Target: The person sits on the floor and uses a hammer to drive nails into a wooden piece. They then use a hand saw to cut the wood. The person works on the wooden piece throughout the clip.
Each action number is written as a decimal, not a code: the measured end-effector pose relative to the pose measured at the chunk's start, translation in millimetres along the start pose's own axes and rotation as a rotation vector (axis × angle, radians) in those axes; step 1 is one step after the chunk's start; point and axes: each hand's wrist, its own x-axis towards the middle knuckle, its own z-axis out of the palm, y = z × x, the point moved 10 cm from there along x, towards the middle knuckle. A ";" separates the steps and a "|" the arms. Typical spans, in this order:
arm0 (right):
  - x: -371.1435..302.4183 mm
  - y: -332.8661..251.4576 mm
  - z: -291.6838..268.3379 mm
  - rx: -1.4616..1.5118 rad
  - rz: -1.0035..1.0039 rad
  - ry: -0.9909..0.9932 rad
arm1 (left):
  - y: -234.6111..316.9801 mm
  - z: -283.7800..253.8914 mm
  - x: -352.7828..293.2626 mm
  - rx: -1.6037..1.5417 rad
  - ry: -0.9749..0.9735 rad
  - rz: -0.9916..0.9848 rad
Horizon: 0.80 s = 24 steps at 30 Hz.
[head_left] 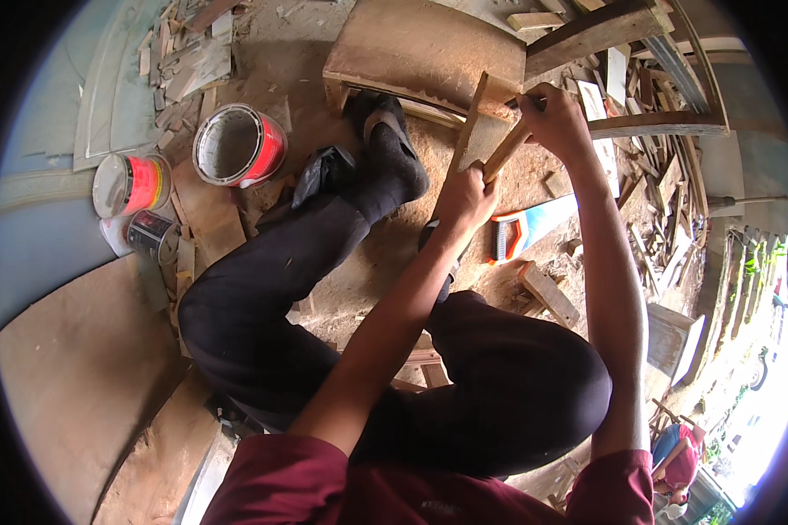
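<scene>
L hand [469, 199] on 1 wd stick [507, 150]; 1 saw [538, 222] nr.

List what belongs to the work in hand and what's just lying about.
Seemingly in use: wooden stick gripped by left hand, right hand at its upper end; wooden plank.

Lying about: large red bucket; smaller red-banded bucket; dark tin; wood offcut; handsaw, perhaps set aside.

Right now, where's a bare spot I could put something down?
The wide wooden panel looks bare in its middle, beyond the foot and left of the wood piece. So does the curved board at lower left, below the dark can. It's crowded around the saw, near a wood block, and past the right arm, where scraps pile up.
</scene>
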 end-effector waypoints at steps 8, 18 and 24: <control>-6.3 -13.3 3.2 0.017 0.009 -0.008 | -13.0 4.8 -0.9 -0.009 -0.018 -0.030; 4.9 -13.1 12.6 -0.176 -0.046 -0.011 | -7.1 0.9 -4.9 -0.120 0.036 -0.002; 4.3 -13.0 11.3 -0.162 0.009 0.002 | -7.8 0.3 -5.9 -0.153 0.037 0.009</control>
